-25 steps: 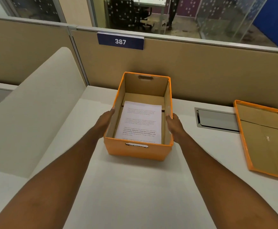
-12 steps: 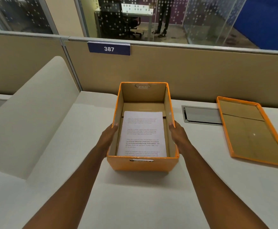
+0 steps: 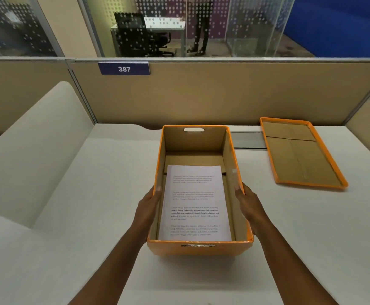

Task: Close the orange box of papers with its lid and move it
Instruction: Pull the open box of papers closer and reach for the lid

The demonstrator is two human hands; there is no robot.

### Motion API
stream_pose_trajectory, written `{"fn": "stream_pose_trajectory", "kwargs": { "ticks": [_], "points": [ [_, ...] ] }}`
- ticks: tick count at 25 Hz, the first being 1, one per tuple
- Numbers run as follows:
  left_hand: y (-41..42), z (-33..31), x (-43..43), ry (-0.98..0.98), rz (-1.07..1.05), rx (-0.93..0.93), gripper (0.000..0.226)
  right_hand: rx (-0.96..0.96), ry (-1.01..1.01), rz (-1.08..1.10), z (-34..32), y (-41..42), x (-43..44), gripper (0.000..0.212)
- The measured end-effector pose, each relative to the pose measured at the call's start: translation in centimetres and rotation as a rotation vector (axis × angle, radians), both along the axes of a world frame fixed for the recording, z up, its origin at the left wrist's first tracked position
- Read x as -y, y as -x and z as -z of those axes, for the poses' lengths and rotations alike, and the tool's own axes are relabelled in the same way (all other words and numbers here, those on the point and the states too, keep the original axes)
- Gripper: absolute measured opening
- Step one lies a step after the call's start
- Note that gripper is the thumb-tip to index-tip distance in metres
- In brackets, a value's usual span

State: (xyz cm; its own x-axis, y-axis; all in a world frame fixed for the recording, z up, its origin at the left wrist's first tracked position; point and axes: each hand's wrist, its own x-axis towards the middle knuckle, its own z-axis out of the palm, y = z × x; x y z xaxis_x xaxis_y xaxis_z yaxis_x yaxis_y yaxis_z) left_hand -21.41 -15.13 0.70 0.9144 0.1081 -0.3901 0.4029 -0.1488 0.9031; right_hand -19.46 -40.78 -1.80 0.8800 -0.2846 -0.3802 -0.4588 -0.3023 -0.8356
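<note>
A single head-worn wide-angle view looks forward and steeply down from above the desk (image 3: 91, 249), close over the open orange box (image 3: 198, 249) held between both forearms. It faces the beige partition (image 3: 223, 95), with glass-walled offices beyond. Lines near the frame edges bow, probably from lens distortion.
</note>
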Motion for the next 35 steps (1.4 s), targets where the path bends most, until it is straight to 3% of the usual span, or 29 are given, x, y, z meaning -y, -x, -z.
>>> {"fn": "stream_pose_trajectory", "kwargs": {
  "ticks": [13,15,18,20,25,28,31,35],
  "points": [
    [2.2,1.6,3.3,-0.12,-0.057,-0.081,0.057,0.007,-0.188,-0.043,1.5,1.6,3.0,0.05],
    [1.9,1.3,3.4,-0.107,-0.073,-0.085,0.068,-0.014,-0.235,-0.028,1.7,1.2,3.5,0.053],
    [0.7,-0.5,4.8,-0.408,-0.24,0.036,0.086,-0.014,-0.23,0.026,2.5,0.5,4.9,0.064],
    [-0.8,-1.9,7.3,-0.479,-0.253,0.228,0.071,-0.014,-0.186,0.068,2.9,-0.3,6.6,0.064],
    [-4.7,-3.6,17.6,-0.299,-0.035,0.339,0.04,-0.024,-0.132,0.113,4.0,-3.1,12.6,0.05],
    [-6.6,-2.8,24.0,-0.125,-0.003,0.301,0.042,0.007,-0.078,0.113,4.0,-5.2,16.0,0.036],
    [-9.1,-1.3,29.5,0.001,0.076,0.148,0.041,0.041,-0.013,0.142,4.0,-7.6,19.9,0.043],
    [-13.1,1.4,34.8,-0.144,0.174,0.057,0.035,0.031,0.059,0.229,4.5,-10.6,25.2,0.062]
  ]
}}
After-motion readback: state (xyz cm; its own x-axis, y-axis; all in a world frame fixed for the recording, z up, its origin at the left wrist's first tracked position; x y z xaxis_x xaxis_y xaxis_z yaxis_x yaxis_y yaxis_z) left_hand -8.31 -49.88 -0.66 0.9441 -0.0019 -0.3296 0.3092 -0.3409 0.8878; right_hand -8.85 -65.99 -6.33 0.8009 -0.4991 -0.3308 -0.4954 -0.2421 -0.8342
